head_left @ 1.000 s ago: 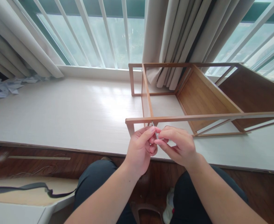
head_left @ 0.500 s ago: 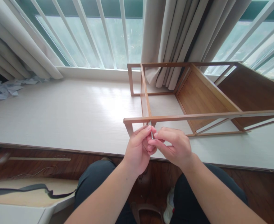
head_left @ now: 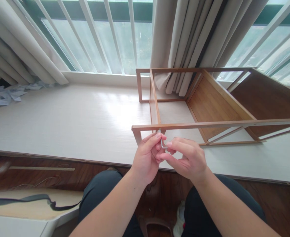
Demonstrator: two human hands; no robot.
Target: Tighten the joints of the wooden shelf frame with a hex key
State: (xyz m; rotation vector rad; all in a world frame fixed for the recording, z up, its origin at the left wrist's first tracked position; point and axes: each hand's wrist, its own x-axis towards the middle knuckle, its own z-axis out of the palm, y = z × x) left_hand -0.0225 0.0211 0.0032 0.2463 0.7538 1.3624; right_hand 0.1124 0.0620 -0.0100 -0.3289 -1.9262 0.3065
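Observation:
An L-shaped metal hex key (head_left: pixel 161 142) stands with its long arm up against the underside of the front rail of a wooden shelf frame (head_left: pixel 196 125). Around that long arm my left hand (head_left: pixel 146 156) is closed, thumb and fingers pinching it just below the rail. My right hand (head_left: pixel 188 156) has its index fingertip at the key's short bent end, with the thumb curled lower down beside the left fingers. Where the key's tip meets the rail, the fastener is too small to make out.
The frame lies on its side on a white ledge (head_left: pixel 85 115) below barred windows. Grey curtains (head_left: pixel 184 39) hang behind it. Torn paper pieces (head_left: pixel 4 95) lie at far left. A dark strap (head_left: pixel 36 198) crosses a pale object at lower left.
The key's short bent end has swung round to point right. My right hand has shifted slightly right and down, its thumb and index finger wider apart. The left hand keeps its pinch.

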